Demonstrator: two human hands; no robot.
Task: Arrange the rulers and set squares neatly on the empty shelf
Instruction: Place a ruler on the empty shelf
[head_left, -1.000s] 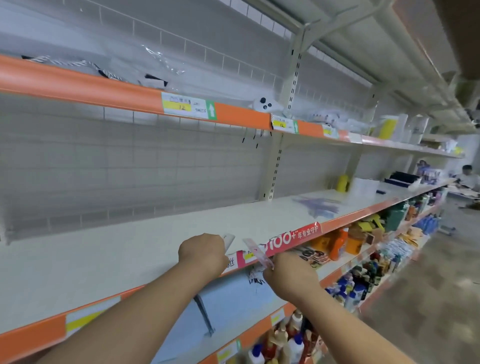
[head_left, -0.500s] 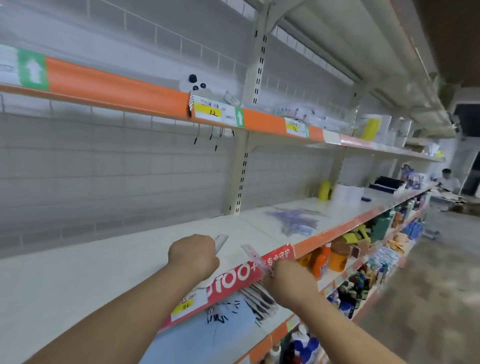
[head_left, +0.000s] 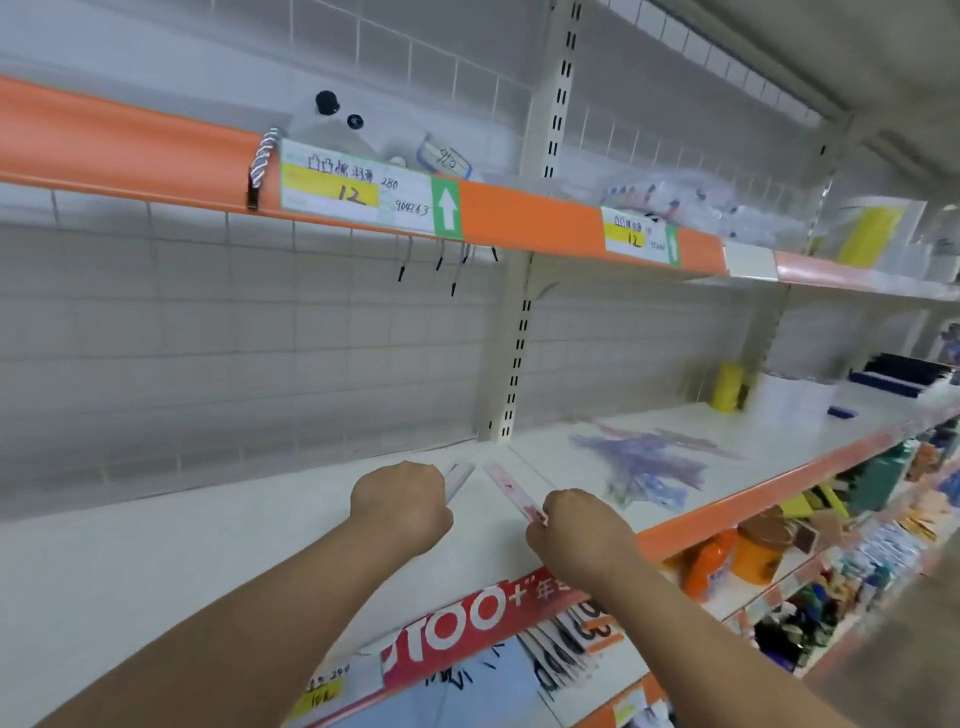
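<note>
1. Judged risk: each ruler is held by one end only, so letting go early could leave it crooked or let it slide off the front edge of the shelf (head_left: 208, 545)
2. The left hand (head_left: 400, 506) is curled round a clear ruler (head_left: 460, 477); the right hand (head_left: 582, 530) pinches a pink-marked ruler (head_left: 511, 496)
3. Both are thin, narrow and translucent, poised over the shelf near its front edge, tips nearly meeting

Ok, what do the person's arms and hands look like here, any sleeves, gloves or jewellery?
The left forearm and right forearm are bare, with no sleeves in view. The left hand and right hand wear no gloves; no watch, bracelet or ring shows from this side.
</note>
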